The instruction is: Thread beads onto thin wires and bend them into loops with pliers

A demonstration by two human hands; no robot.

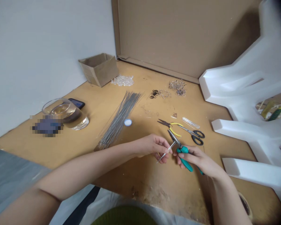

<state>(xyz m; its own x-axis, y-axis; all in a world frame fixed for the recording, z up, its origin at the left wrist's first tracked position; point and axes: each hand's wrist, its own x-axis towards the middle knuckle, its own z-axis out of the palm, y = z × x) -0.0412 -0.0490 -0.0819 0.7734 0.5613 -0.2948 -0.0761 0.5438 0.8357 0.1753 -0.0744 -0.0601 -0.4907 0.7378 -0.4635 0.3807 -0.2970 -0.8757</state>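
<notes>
My left hand (161,147) pinches a few thin metal wire pieces (164,154) between thumb and fingers, near the table's front. Wrapped round the teal handles of a pair of pliers (183,153) is my right hand (194,157). The pliers' jaws point up and left and meet the upper end of the wires; whether they grip them I cannot tell. Just beyond lie yellow-handled pliers (176,128) and black-handled scissors (194,134). Short straight wires (190,122) rest behind the scissors. Left of my hands is a large bundle of long grey wires (121,118).
A small blue-rimmed white disc (128,122) lies by the bundle. At left stand a glass of liquid (78,120) and a phone (76,103). Behind are a cardboard box (98,69), clear beads (123,80), black rings (155,94) and small metal pieces (177,86). White foam (241,129) borders the right.
</notes>
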